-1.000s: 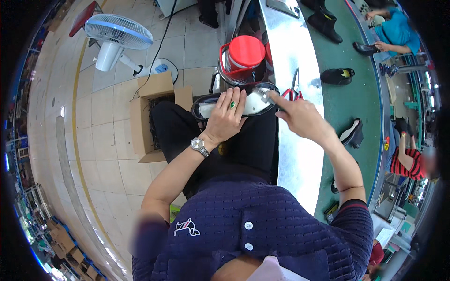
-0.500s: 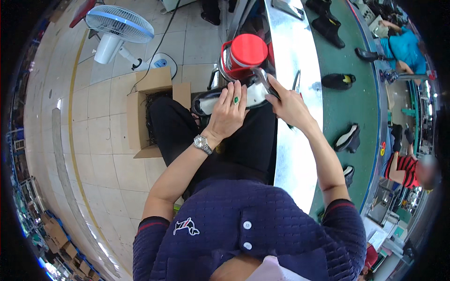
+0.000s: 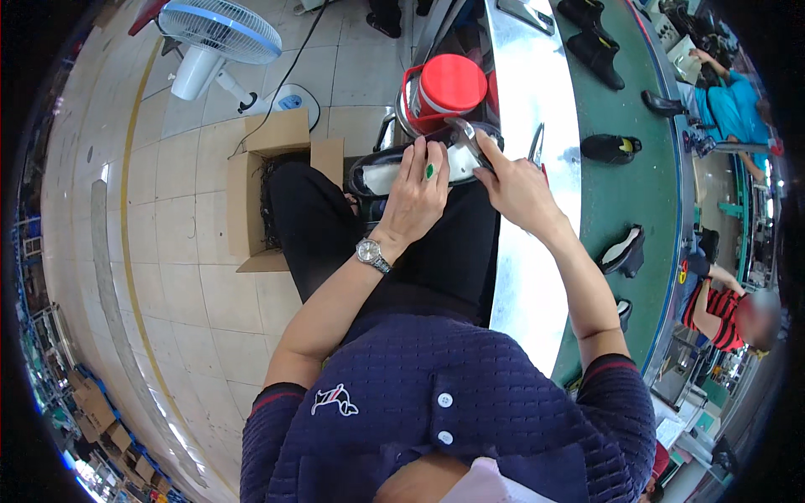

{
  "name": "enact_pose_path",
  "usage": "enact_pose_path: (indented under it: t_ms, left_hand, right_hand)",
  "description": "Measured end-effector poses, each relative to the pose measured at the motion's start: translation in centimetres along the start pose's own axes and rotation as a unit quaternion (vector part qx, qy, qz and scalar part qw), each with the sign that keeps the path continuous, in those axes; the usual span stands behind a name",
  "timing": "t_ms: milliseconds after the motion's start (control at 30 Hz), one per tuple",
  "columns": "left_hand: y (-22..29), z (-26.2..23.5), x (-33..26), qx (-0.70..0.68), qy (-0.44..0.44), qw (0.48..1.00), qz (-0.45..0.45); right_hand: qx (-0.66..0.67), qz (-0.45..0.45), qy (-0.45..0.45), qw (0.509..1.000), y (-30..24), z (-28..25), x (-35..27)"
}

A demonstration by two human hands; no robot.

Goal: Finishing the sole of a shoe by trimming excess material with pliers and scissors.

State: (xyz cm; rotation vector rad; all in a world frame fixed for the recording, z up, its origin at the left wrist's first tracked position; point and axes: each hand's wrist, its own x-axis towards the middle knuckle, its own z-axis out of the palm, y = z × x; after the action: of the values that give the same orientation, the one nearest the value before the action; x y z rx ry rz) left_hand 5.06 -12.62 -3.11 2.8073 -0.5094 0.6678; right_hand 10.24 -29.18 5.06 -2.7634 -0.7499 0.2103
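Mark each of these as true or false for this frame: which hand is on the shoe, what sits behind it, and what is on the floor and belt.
1. The left hand rests on a black shoe held over the lap. True.
2. A blue container stands just beyond the shoe. False: the container is red.
3. The right hand holds the shoe's other end. True.
4. An open cardboard box sits on the tiled floor at the person's left. True.
5. The green conveyor belt carries only cardboard boxes. False: dark shoes lie on it.
6. The left wrist is bare. False: it wears a wristwatch.
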Motion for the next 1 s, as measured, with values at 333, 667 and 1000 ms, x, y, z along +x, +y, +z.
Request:
enact_pose_path:
  t_ms: [333, 667, 1000]
  left_hand:
    - [0.0, 0.2, -0.6, -0.011, 0.018, 1.000, -0.011]
    - [-1.6, -3.0, -0.4, -0.104, -0.090, 0.987, -0.089]
    - [-0.9, -1.9, -1.8, 0.110, -0.044, 0.993, -0.019]
  right_hand:
    - [0.009, -0.026, 0.017, 0.999, -2.4, -1.7, 0.5]
    - [-0.021, -0.013, -0.057, 0.998, -2.5, -1.4, 0.7]
    - [-0.005, -0.025, 0.006, 1.000, -5.0, -1.3, 0.4]
